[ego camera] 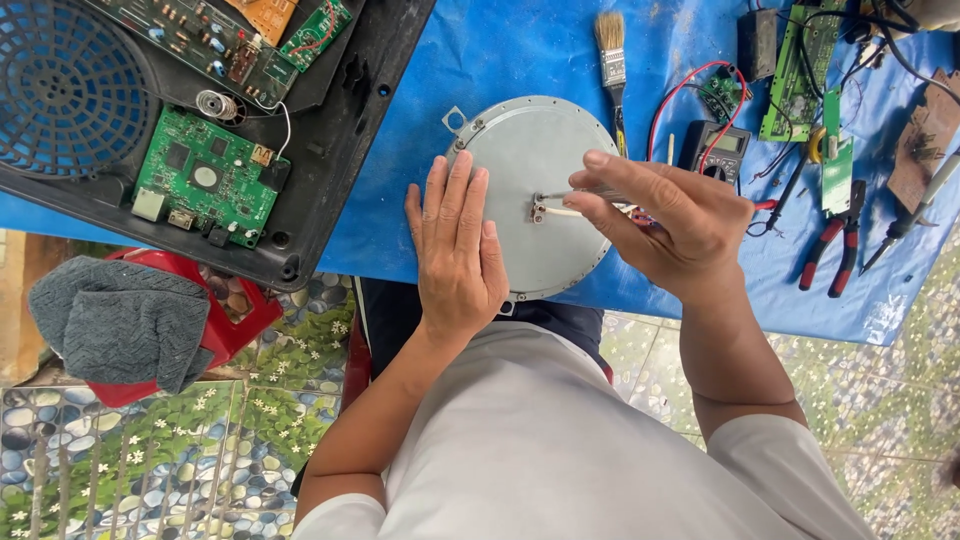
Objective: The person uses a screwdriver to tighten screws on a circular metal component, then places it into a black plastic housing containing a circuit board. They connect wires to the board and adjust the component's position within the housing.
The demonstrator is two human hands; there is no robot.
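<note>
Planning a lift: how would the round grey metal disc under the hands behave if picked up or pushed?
The round grey metal disc looks rigid, so it probably won't flex. Lying flat on the blue cloth under the left hand, it seems unlikely to roll. Its smooth face may be slippery, and it overhangs the edge.

One disc (530, 170), one brush (611, 50), one pliers (835, 235).

Bright, even daylight, soft shadows under both hands on the grey metal disc (530, 170), no harsh glare, colours vivid, centre sharp, slight wide-angle stretch at edges, bottom-right corner a bit soft.
</note>
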